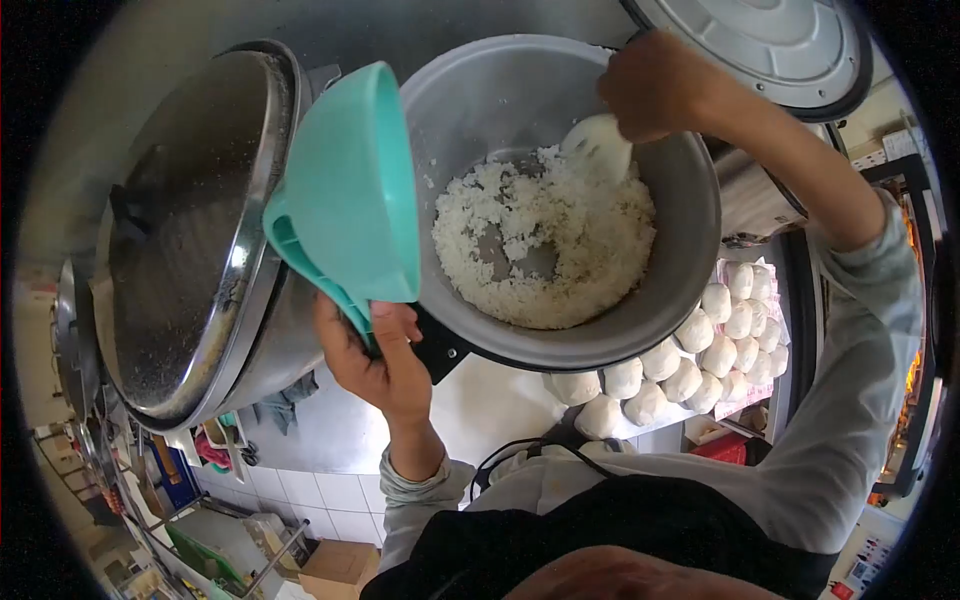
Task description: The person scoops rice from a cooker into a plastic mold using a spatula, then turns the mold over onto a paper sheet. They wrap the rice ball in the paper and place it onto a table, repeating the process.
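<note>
My left hand [385, 365] grips the handle of a teal plastic scoop bowl [345, 200], which is tilted on its side at the left rim of the large rice cooker pot [450, 110]. The bowl's inside is mostly turned away from me. Over the pot's upper right, my right hand [660, 85] is closed around a white rice paddle [600, 148]. The paddle's blade reaches into the cooked white rice [590, 240], and its handle is hidden by my fingers. Rice covers much of the pot's bottom, with patches of bare metal showing through.
A big steel pot with a lid [190, 230] stands close on the left. The cooker's round lid [770, 40] is raised at the upper right. Several white wrapped bundles [720, 350] lie to the right. A cardboard box [340, 568] sits low on the left.
</note>
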`<state>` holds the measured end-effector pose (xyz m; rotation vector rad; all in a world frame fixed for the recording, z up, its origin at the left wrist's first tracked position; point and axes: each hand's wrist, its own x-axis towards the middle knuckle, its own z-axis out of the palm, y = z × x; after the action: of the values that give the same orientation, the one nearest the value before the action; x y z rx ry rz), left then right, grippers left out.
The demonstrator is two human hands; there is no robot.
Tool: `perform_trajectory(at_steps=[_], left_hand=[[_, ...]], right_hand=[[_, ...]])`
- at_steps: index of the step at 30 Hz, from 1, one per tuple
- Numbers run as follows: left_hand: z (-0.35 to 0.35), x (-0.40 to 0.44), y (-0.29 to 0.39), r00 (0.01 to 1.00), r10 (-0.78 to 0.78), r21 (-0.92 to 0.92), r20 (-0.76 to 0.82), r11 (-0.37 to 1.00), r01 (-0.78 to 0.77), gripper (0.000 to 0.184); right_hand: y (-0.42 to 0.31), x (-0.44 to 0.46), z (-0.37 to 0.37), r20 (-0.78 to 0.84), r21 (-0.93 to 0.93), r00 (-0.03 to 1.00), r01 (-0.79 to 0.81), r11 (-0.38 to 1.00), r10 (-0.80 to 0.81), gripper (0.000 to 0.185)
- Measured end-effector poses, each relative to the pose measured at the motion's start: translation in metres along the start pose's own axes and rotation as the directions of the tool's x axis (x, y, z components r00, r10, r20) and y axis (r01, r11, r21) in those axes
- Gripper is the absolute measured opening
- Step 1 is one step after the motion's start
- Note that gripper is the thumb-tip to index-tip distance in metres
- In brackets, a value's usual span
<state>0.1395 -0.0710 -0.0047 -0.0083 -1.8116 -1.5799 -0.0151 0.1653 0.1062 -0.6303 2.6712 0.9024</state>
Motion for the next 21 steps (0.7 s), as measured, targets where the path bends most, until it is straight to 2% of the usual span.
perform_trajectory(at_steps=[1,2,4,5,6,7,8,9,11,12,14,15,17,19,21], left_hand=[[0.001,0.001,-0.001,0.999,0.014,0.039,0.04,0.999,-0.016,0.026],[0.002,0.004,-0.002,0.996,0.028,0.075,0.083,0.997,-0.034,0.027],[0.005,0.007,0.0,0.997,-0.032,0.067,0.066,0.997,0.027,0.028],[0.005,0.008,-0.001,0.997,-0.066,0.055,0.045,0.996,0.064,0.029],[0.005,0.008,-0.003,0.995,-0.099,0.041,0.025,0.994,0.098,0.029],[0.003,0.008,-0.006,0.996,-0.088,0.026,0.034,0.996,0.087,0.03],[0.003,0.007,-0.008,0.995,-0.096,0.021,0.032,0.995,0.095,0.03],[0.004,0.005,-0.008,0.997,-0.074,0.043,0.019,0.996,0.074,0.03],[0.004,0.002,-0.008,0.998,-0.067,0.065,-0.012,0.996,0.068,0.031],[0.005,0.002,-0.007,0.997,-0.067,0.06,-0.033,0.996,0.069,0.031],[0.006,0.0,-0.008,0.997,-0.07,0.044,-0.036,0.996,0.071,0.032],[0.006,0.0,-0.01,0.999,-0.043,0.073,-0.031,0.996,0.045,0.033],[0.007,-0.002,-0.009,0.999,-0.012,0.091,-0.031,0.996,0.014,0.034],[0.006,-0.005,-0.004,0.997,-0.078,0.174,-0.012,0.982,0.078,0.035],[0.007,-0.005,-0.001,0.994,-0.108,0.15,-0.011,0.983,0.108,0.037]], right_hand=[[0.004,-0.009,-0.002,-0.216,-0.188,0.974,0.03,0.982,-0.071,0.01],[0.006,-0.017,-0.004,-0.207,-0.187,0.976,0.035,0.982,-0.074,0.01],[0.007,-0.025,-0.005,-0.137,-0.266,0.985,0.062,0.962,-0.101,0.011],[0.004,-0.021,0.0,-0.041,-0.259,0.997,0.056,0.964,-0.069,0.012],[0.003,-0.015,0.008,-0.03,-0.26,0.997,0.061,0.964,-0.072,0.012],[0.004,-0.009,0.02,0.174,-0.181,0.985,0.041,0.983,-0.009,0.014],[0.005,-0.004,0.032,0.374,-0.11,0.927,0.003,0.994,0.038,0.016],[0.011,-0.005,0.05,0.38,-0.119,0.924,0.009,0.993,0.037,0.016],[0.028,-0.01,0.082,0.249,-0.127,0.969,0.039,0.991,-0.006,0.02],[0.022,-0.014,0.077,0.255,-0.136,0.967,0.047,0.99,-0.01,0.02],[0.001,-0.034,0.067,0.284,0.076,0.949,-0.168,0.983,0.14,0.032],[-0.003,-0.034,0.071,0.322,0.085,0.93,-0.216,0.973,0.179,0.033],[-0.012,-0.038,0.079,0.273,0.102,0.94,-0.241,0.965,0.206,0.032],[-0.023,-0.045,0.073,0.213,0.12,0.951,-0.254,0.96,0.224,0.031],[-0.039,-0.055,0.064,0.081,0.155,0.978,-0.202,0.967,0.192,0.026]])
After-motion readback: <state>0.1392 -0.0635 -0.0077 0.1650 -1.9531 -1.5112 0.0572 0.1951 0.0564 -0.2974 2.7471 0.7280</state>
